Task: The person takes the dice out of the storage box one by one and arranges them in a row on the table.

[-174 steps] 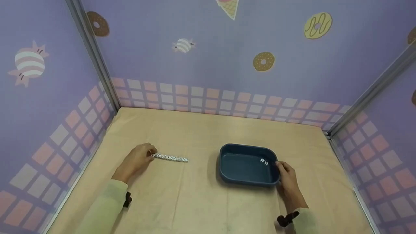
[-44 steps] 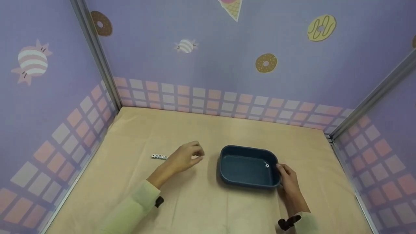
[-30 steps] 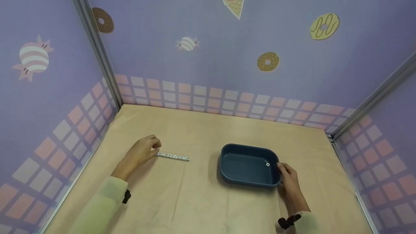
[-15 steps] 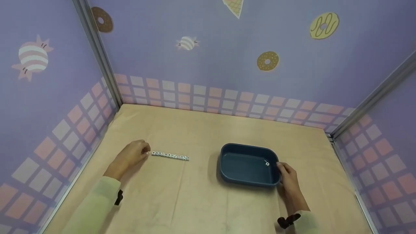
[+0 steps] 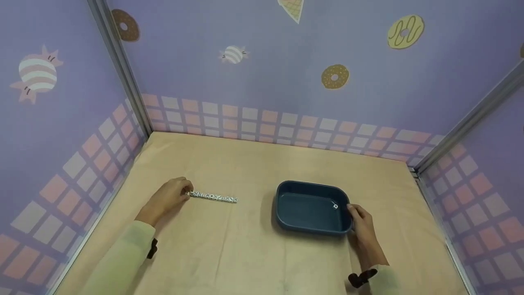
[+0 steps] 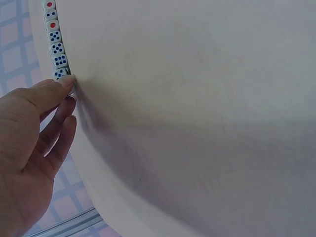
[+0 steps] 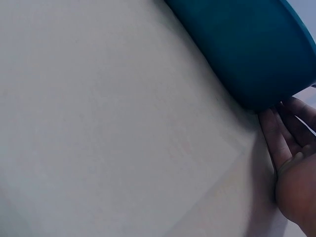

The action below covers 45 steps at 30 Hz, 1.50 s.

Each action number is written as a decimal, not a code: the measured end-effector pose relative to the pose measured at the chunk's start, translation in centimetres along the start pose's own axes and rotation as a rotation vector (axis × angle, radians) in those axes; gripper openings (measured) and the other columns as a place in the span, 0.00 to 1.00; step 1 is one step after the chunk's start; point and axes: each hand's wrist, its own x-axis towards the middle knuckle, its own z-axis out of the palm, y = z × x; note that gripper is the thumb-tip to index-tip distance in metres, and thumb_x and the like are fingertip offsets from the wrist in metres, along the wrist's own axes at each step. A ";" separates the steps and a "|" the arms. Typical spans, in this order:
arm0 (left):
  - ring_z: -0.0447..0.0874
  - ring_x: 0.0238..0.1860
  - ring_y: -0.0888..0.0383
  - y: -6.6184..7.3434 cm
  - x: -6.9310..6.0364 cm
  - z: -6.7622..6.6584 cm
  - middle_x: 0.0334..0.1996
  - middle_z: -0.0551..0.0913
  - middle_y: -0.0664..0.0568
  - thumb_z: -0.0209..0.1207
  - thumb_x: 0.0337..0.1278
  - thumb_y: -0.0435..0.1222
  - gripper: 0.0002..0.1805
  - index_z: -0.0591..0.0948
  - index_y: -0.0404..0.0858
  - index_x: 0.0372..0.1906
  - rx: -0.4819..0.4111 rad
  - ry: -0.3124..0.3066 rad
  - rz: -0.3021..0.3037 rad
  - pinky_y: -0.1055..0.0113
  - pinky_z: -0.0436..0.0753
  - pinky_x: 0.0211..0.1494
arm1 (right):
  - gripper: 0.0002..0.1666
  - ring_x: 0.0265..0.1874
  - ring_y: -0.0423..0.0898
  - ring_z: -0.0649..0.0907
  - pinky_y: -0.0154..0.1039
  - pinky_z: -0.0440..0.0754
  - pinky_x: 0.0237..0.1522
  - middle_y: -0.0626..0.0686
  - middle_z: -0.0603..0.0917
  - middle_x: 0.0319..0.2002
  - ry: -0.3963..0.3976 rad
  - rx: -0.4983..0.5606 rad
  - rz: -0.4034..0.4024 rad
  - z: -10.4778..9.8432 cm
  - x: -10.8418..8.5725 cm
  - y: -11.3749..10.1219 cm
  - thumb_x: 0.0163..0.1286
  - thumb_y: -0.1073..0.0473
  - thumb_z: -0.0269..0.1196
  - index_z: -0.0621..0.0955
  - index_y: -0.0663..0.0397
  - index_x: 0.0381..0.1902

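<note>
A straight row of small white dice [image 5: 215,197] lies on the cloth, left of the middle. At its left end my left hand [image 5: 168,198] pinches a die [image 6: 60,73] between thumb and fingers; the thumb partly covers it in the left wrist view. Blue and red pips show on the nearby dice. To the right stands a dark blue rectangular box [image 5: 313,209], with a single loose die [image 5: 335,206] inside near its right wall. My right hand [image 5: 362,227] holds the box's right side, thumb at the rim and fingers against the outer wall.
A beige cloth [image 5: 254,262] with faint creases covers the table. Purple walls [image 5: 262,73] with sweets and tile patterns stand at the back and both sides, joined by grey metal posts [image 5: 123,69].
Two dice lay in the box at first; one lies there now. My left hand went over beside the box, came back, and moved slightly right to the row's left end. The right hand stays put.
</note>
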 end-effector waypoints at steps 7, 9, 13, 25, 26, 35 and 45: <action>0.85 0.48 0.46 0.1 0.0 0.0 0.46 0.83 0.46 0.70 0.65 0.26 0.12 0.87 0.32 0.52 0.004 -0.012 -0.010 0.51 0.86 0.54 | 0.29 0.54 0.52 0.81 0.35 0.82 0.51 0.66 0.79 0.63 -0.004 -0.026 0.013 0.0 0.0 -0.2 0.86 0.48 0.55 0.77 0.69 0.66; 0.85 0.48 0.47 0.1 0.1 0.0 0.45 0.83 0.47 0.70 0.65 0.27 0.11 0.88 0.33 0.50 0.004 -0.015 -0.012 0.51 0.86 0.54 | 0.29 0.55 0.52 0.81 0.35 0.82 0.51 0.66 0.79 0.64 -0.002 -0.030 0.021 0.0 0.0 -0.3 0.86 0.48 0.55 0.77 0.69 0.66; 0.84 0.45 0.49 0.0 0.2 0.0 0.43 0.82 0.48 0.71 0.65 0.28 0.07 0.88 0.35 0.46 0.008 -0.013 -0.008 0.51 0.86 0.53 | 0.29 0.56 0.53 0.81 0.35 0.82 0.52 0.67 0.79 0.65 0.005 -0.025 0.039 0.0 0.2 0.0 0.86 0.47 0.55 0.77 0.68 0.67; 0.82 0.42 0.48 -0.2 0.4 -0.8 0.40 0.82 0.46 0.71 0.64 0.26 0.06 0.87 0.33 0.44 -0.006 -0.070 0.019 0.51 0.85 0.49 | 0.36 0.58 0.52 0.81 0.31 0.80 0.53 0.62 0.80 0.63 0.043 -0.050 -0.028 -0.1 2.1 3.7 0.83 0.36 0.56 0.79 0.62 0.66; 0.82 0.42 0.49 -0.2 0.4 -0.8 0.40 0.82 0.46 0.71 0.63 0.27 0.06 0.87 0.33 0.44 -0.014 -0.071 0.017 0.51 0.85 0.49 | 0.36 0.57 0.52 0.81 0.31 0.81 0.53 0.62 0.80 0.63 0.048 -0.046 -0.025 -0.1 2.0 3.6 0.83 0.36 0.56 0.79 0.62 0.66; 0.82 0.42 0.49 0.0 0.5 -0.3 0.41 0.82 0.46 0.70 0.64 0.26 0.06 0.88 0.34 0.44 -0.036 -0.055 -0.006 0.50 0.84 0.49 | 0.36 0.55 0.51 0.82 0.33 0.82 0.51 0.62 0.81 0.62 0.061 -0.044 -0.014 -0.1 2.1 3.4 0.82 0.35 0.56 0.79 0.62 0.64; 0.84 0.43 0.49 0.2 0.5 0.2 0.42 0.85 0.48 0.71 0.62 0.25 0.08 0.89 0.36 0.44 -0.004 -0.022 0.022 0.49 0.85 0.50 | 0.34 0.52 0.49 0.82 0.34 0.82 0.50 0.62 0.80 0.60 0.055 -0.031 -0.002 -0.1 2.0 3.5 0.83 0.37 0.56 0.79 0.62 0.64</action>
